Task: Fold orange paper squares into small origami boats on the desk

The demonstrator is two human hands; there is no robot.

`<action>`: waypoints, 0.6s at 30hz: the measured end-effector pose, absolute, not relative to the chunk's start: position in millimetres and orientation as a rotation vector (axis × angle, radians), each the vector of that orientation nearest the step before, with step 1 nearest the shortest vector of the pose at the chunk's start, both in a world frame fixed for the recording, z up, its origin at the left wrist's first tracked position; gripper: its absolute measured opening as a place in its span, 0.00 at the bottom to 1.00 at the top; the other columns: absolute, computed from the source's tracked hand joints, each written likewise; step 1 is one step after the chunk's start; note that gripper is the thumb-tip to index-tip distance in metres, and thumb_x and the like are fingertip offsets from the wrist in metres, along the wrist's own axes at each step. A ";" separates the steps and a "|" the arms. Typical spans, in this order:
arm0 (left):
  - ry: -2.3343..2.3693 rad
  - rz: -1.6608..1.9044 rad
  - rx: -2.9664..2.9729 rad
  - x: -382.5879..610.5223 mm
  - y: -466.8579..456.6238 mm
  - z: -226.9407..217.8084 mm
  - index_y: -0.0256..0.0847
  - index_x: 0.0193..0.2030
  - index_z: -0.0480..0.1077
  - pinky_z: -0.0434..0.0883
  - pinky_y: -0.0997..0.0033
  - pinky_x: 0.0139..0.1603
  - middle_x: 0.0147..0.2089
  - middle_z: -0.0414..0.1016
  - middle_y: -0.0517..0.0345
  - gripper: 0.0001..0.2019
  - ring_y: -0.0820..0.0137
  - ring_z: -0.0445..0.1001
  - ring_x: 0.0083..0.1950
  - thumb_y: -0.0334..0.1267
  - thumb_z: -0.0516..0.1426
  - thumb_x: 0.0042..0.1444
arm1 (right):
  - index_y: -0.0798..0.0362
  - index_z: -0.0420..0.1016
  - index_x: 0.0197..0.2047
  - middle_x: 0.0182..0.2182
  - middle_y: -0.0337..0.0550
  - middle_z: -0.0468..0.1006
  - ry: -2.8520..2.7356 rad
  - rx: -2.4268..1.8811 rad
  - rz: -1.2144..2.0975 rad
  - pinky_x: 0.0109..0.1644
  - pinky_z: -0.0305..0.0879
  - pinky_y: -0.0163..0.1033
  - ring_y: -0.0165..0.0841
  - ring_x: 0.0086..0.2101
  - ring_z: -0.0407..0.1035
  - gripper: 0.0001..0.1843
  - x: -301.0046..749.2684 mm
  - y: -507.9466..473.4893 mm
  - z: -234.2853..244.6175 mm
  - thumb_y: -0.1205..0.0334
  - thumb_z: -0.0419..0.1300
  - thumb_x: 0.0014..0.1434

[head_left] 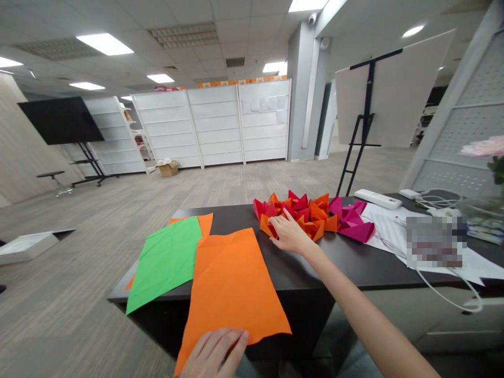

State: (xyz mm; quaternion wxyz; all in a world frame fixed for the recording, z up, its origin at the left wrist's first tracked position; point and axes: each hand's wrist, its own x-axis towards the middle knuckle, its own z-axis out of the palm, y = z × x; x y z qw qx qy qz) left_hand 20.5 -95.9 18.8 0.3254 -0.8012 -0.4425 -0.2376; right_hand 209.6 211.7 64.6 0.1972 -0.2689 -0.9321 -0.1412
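Orange paper sheet (pixel 232 283) overhangs the desk (pixel 271 268) at six o'clock, gripped by the left hand's (pixel 208 355) fingers; at four, the right hand's (pixel 290 234) fingers touch origami pieces (pixel 318 211), whether gripping I cannot tell.

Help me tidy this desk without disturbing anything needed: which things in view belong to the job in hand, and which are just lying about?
Likely part of the job:
nearest orange sheet, at the left hand
folded paper shapes, at the right hand
green sheet

Likely just lying about:
white papers
white oblong device
cardboard box on the floor
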 end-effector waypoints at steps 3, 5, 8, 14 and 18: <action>-1.203 -0.668 -2.086 25.2 -97.2 18.3 0.38 0.49 0.76 0.74 0.76 0.45 0.40 0.81 0.56 0.18 0.73 0.79 0.41 0.28 0.45 0.68 | 0.56 0.68 0.56 0.50 0.52 0.77 -2.504 -0.779 -0.351 0.71 0.38 0.57 0.43 0.53 0.68 0.22 211.7 205.7 58.7 0.66 0.56 0.56; -1.230 -0.707 -2.089 29.9 -97.6 20.6 0.38 0.48 0.76 0.74 0.76 0.45 0.39 0.81 0.55 0.18 0.73 0.79 0.41 0.29 0.44 0.70 | 0.56 0.69 0.55 0.48 0.51 0.78 -2.489 -0.820 -0.355 0.72 0.35 0.57 0.42 0.52 0.69 0.23 212.6 204.9 54.7 0.70 0.54 0.55; -1.251 -0.759 -2.097 36.8 -97.0 29.2 0.38 0.47 0.76 0.74 0.76 0.43 0.38 0.80 0.55 0.19 0.73 0.79 0.40 0.32 0.42 0.71 | 0.55 0.73 0.52 0.44 0.50 0.80 -2.512 -0.860 -0.356 0.72 0.34 0.60 0.42 0.50 0.71 0.21 213.0 207.6 52.6 0.72 0.52 0.56; -1.215 -0.730 -2.130 41.7 -95.5 41.7 0.39 0.46 0.75 0.74 0.79 0.42 0.37 0.80 0.57 0.18 0.75 0.79 0.39 0.30 0.43 0.70 | 0.54 0.67 0.60 0.59 0.51 0.72 -2.380 -0.778 -0.187 0.72 0.37 0.61 0.42 0.61 0.62 0.30 216.2 179.2 60.1 0.76 0.49 0.54; -1.166 -0.728 -2.138 50.4 -97.3 27.5 0.45 0.46 0.75 0.74 0.81 0.44 0.38 0.80 0.60 0.16 0.77 0.79 0.38 0.29 0.46 0.69 | 0.50 0.61 0.66 0.65 0.47 0.65 -2.463 -0.656 0.141 0.71 0.49 0.56 0.37 0.66 0.56 0.44 231.2 129.6 52.0 0.81 0.46 0.44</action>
